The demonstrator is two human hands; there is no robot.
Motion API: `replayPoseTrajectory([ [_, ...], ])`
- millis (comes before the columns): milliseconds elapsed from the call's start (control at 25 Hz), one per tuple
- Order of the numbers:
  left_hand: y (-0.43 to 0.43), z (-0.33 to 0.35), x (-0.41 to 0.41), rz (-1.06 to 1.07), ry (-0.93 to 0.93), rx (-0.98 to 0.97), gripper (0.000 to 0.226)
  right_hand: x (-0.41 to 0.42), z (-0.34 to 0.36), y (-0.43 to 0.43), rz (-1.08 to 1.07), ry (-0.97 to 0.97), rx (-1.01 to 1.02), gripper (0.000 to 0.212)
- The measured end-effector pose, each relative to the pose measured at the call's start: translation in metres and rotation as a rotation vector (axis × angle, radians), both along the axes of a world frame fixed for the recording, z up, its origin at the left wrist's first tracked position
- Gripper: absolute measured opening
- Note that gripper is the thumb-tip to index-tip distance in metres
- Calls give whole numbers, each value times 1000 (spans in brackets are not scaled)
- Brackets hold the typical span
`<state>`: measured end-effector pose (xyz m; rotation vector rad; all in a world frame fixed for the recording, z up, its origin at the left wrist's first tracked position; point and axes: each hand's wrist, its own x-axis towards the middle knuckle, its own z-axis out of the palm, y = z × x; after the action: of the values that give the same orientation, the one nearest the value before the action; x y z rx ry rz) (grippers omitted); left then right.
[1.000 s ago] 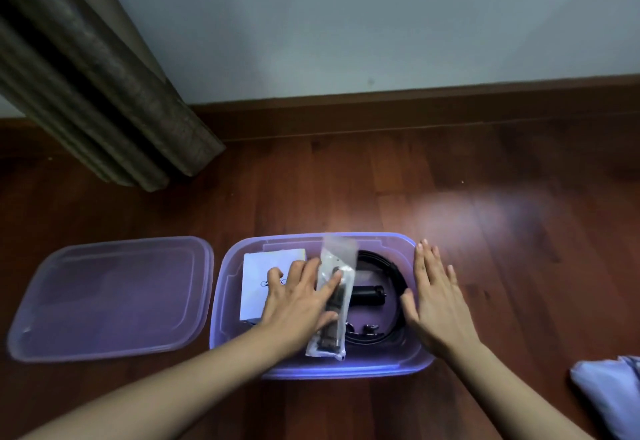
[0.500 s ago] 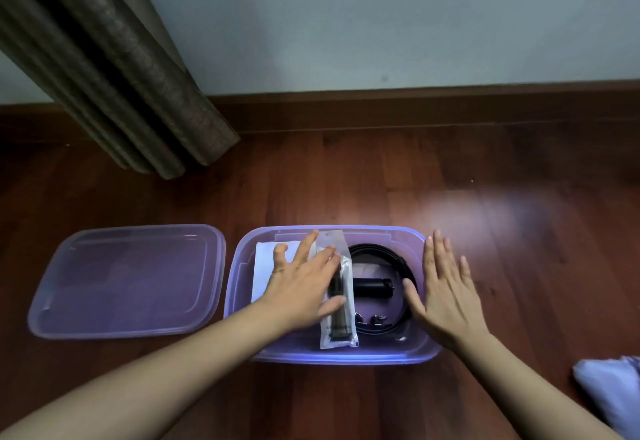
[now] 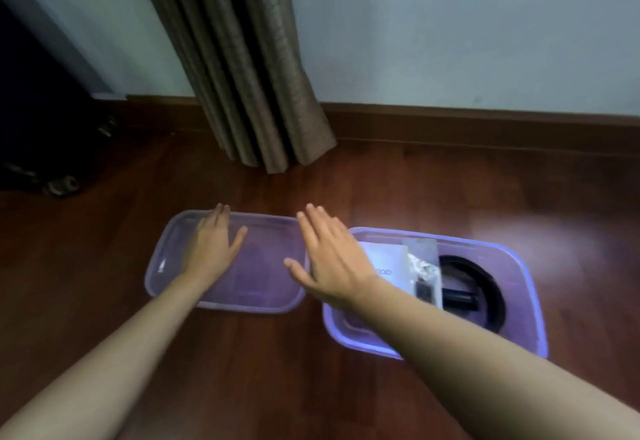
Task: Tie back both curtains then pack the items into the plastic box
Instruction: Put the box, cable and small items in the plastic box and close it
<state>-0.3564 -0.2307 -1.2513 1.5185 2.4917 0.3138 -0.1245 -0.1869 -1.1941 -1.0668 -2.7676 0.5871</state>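
Note:
The translucent plastic box (image 3: 519,256) sits open on the wooden floor at the right. Inside lie a white card (image 3: 386,261), a clear packet (image 3: 424,275) with a dark item, and a black coiled strap (image 3: 483,278). The box's lid (image 3: 263,266) lies flat on the floor to its left. My left hand (image 3: 213,247) is over the lid's left part with straight fingers; contact is unclear. My right hand (image 3: 329,257) is spread flat over the gap between lid and box, holding nothing. A brown curtain (image 3: 256,75) hangs behind, its hem at the floor.
A dark wheeled object (image 3: 52,148) stands at the far left by the wall. A wooden skirting board (image 3: 485,124) runs along the wall. Bare floor (image 3: 450,190) lies between the box and the wall.
Both hands left the box and moved left to the lid. The packet that my left hand touched now lies in the box. My view has swung to the left.

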Motion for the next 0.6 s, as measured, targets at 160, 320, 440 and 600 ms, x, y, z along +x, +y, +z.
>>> replayPoseTrajectory([
  [160,-46,-33,-72,90,63,-194,69,-66,-41,-38,-14,-257,-170,80],
  [320,-70,-57,-118,271,-26,-361,82,-91,-74,-44,-176,-417,-277,81],
  [440,-71,-63,-123,313,-123,-328,80,-95,-84,-40,-321,-402,-440,83],
  [600,-69,-64,-127,370,-185,-249,81,-100,-85,-38,-438,-232,-567,92],
])
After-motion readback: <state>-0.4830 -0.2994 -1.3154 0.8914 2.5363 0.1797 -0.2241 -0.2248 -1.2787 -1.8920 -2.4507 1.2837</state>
